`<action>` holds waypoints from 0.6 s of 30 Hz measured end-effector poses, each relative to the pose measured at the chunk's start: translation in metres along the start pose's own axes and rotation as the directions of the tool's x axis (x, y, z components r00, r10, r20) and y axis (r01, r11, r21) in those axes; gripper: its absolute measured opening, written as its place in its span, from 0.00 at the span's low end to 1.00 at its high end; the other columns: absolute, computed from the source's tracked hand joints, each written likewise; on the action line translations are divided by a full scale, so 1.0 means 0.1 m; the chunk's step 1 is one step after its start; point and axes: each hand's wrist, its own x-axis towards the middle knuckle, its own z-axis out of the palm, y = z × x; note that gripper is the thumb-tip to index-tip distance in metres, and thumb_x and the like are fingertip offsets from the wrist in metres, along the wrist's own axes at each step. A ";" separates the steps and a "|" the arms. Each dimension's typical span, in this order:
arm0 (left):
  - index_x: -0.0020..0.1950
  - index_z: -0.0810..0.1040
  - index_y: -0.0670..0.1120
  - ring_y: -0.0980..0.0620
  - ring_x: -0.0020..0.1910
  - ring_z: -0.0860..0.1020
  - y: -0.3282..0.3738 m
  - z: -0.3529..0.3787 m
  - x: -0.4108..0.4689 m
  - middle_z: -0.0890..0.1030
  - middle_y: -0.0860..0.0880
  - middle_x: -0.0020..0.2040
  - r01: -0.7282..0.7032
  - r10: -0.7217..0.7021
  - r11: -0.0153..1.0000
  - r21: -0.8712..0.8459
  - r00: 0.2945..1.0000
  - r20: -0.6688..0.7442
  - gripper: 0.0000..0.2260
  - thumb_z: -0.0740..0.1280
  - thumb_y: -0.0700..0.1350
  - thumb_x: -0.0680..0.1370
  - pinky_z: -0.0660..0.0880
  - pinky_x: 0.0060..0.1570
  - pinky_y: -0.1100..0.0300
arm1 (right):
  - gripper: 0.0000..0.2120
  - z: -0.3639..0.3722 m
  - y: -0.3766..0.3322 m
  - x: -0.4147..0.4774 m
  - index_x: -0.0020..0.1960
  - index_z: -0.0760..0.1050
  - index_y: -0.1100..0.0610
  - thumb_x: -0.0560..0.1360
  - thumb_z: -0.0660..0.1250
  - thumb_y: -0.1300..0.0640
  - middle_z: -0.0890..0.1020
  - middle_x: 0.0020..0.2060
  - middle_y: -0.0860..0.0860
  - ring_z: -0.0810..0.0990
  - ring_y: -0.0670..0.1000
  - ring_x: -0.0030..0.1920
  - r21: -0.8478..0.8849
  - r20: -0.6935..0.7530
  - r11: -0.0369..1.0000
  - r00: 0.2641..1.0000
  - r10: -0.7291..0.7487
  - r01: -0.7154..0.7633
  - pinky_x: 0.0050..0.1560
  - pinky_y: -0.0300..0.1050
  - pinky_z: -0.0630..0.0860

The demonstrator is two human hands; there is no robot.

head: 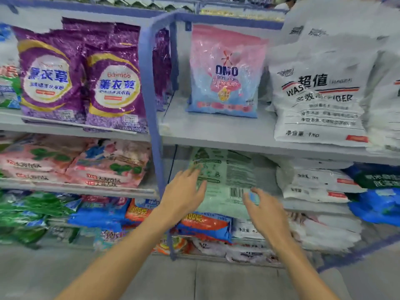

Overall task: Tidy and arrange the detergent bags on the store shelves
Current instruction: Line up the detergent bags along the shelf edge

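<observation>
A pale green detergent bag (225, 180) lies back side up, barcode showing, on the second shelf from the top right of the blue upright. My left hand (184, 193) rests with spread fingers on the bag's left edge. My right hand (263, 211) hovers at its lower right corner, fingers curled and apart, holding nothing. Above it a pink and blue OMO bag (225, 72) stands alone on the grey shelf (207, 131). Two purple bags (82, 79) stand to the left.
Large white bags (320, 92) stand at the upper right, with flat white bags (313, 182) and blue bags (376, 204) below them. Pink bags (73, 165) lie on the left middle shelf, green, blue and orange bags (104, 215) lower down. A blue shelf post (153, 105) divides the bays.
</observation>
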 end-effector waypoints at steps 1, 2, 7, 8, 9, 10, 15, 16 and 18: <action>0.80 0.65 0.46 0.44 0.74 0.67 0.04 0.08 0.02 0.71 0.46 0.75 0.026 -0.026 1.000 0.009 1.000 -0.002 0.24 0.57 0.56 0.85 0.68 0.69 0.49 | 0.26 0.02 0.11 0.08 0.74 0.71 0.52 0.83 0.59 0.39 0.78 0.69 0.52 0.77 0.55 0.67 -0.008 0.019 1.000 1.000 -0.014 0.014 0.64 0.52 0.74; 0.79 0.66 0.46 0.43 0.73 0.69 0.06 0.16 0.06 0.73 0.46 0.74 0.049 -0.049 0.999 0.009 0.999 -0.003 0.24 0.57 0.55 0.85 0.69 0.67 0.49 | 0.25 0.03 0.21 0.18 0.74 0.72 0.52 0.83 0.59 0.39 0.79 0.68 0.53 0.77 0.56 0.66 -0.013 0.038 1.000 0.999 -0.026 0.027 0.62 0.52 0.75; 0.75 0.71 0.44 0.41 0.68 0.73 -0.05 0.61 0.23 0.76 0.44 0.69 0.141 -0.141 0.990 -0.008 0.990 -0.018 0.22 0.60 0.53 0.84 0.71 0.62 0.50 | 0.21 0.22 0.57 0.54 0.71 0.74 0.54 0.83 0.61 0.44 0.80 0.65 0.56 0.78 0.59 0.63 -0.052 0.100 0.997 0.994 -0.044 0.049 0.56 0.51 0.74; 0.75 0.71 0.44 0.41 0.69 0.73 -0.09 0.70 0.29 0.76 0.44 0.70 0.156 -0.156 0.988 -0.014 0.988 -0.021 0.22 0.60 0.53 0.84 0.71 0.63 0.50 | 0.21 0.29 0.64 0.62 0.70 0.74 0.54 0.83 0.62 0.45 0.80 0.65 0.57 0.78 0.59 0.63 -0.042 0.107 0.998 0.993 -0.045 0.050 0.56 0.51 0.74; 0.75 0.70 0.44 0.41 0.70 0.71 -0.13 0.79 0.34 0.74 0.44 0.71 0.176 -0.177 0.984 -0.027 0.984 -0.022 0.22 0.60 0.54 0.84 0.71 0.64 0.50 | 0.21 0.36 0.70 0.71 0.71 0.74 0.54 0.83 0.62 0.44 0.79 0.66 0.57 0.77 0.59 0.65 -0.031 0.121 0.999 0.992 -0.031 0.035 0.59 0.52 0.74; 0.76 0.68 0.44 0.41 0.72 0.69 -0.18 0.88 0.39 0.72 0.44 0.73 0.199 -0.200 0.979 -0.040 0.980 -0.016 0.23 0.60 0.54 0.84 0.70 0.66 0.49 | 0.22 0.45 0.77 0.80 0.72 0.72 0.54 0.83 0.61 0.43 0.77 0.68 0.56 0.75 0.58 0.67 -0.015 0.140 1.000 0.990 -0.009 0.011 0.62 0.52 0.73; 0.82 0.55 0.43 0.42 0.79 0.58 -0.41 1.32 0.72 0.56 0.45 0.82 0.260 -0.256 0.964 -0.059 0.964 0.070 0.30 0.57 0.57 0.85 0.62 0.75 0.49 | 0.32 0.85 0.88 1.20 0.77 0.62 0.54 0.81 0.58 0.36 0.69 0.74 0.56 0.70 0.60 0.72 0.039 0.177 0.994 0.980 0.094 -0.102 0.69 0.57 0.70; 0.82 0.54 0.44 0.42 0.80 0.58 -0.45 1.38 0.78 0.56 0.45 0.83 0.252 -0.249 0.966 -0.061 0.967 0.060 0.31 0.58 0.57 0.85 0.62 0.75 0.49 | 0.34 0.93 0.88 1.26 0.77 0.62 0.54 0.80 0.59 0.33 0.70 0.73 0.57 0.71 0.61 0.71 0.087 0.165 0.990 0.982 0.094 -0.110 0.69 0.58 0.71; 0.83 0.53 0.45 0.41 0.80 0.58 -0.50 1.47 0.88 0.55 0.45 0.83 0.243 -0.241 0.964 -0.105 0.970 0.035 0.34 0.58 0.61 0.83 0.62 0.75 0.48 | 0.39 1.02 0.93 1.37 0.70 0.66 0.52 0.73 0.60 0.24 0.76 0.67 0.56 0.74 0.61 0.67 0.136 0.157 0.979 0.979 0.128 -0.150 0.65 0.59 0.74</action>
